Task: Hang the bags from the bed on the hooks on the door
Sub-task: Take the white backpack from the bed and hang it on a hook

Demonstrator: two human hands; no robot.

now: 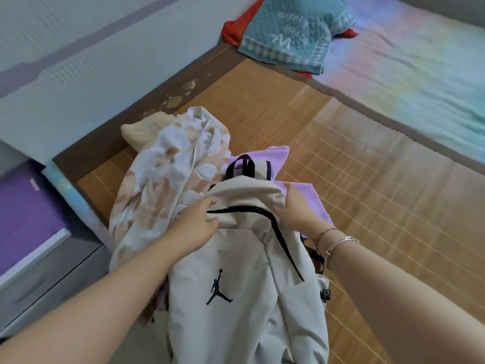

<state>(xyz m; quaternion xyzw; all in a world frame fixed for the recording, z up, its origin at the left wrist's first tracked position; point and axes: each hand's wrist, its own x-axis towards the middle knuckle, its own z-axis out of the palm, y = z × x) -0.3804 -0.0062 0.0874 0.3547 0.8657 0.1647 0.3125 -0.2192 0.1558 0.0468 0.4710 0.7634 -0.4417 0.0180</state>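
A cream backpack (236, 279) with a black zip, a black top loop and a black jumping-figure logo lies on the bamboo bed mat (354, 179). My left hand (195, 227) pinches the fabric at its top left, by the zip. My right hand (296, 208) grips its top right edge. A cream and tan patterned cloth bag (162, 179) lies against the backpack's left side. Under the backpack shows a lilac cloth item (278, 158); whether it is a bag I cannot tell. No door or hooks are in view.
A teal quilted pillow (291, 30) over red fabric lies at the head of the bed. A pastel sheet (409, 74) covers the right side. A purple and grey cabinet (34, 232) stands left of the bed against the wall.
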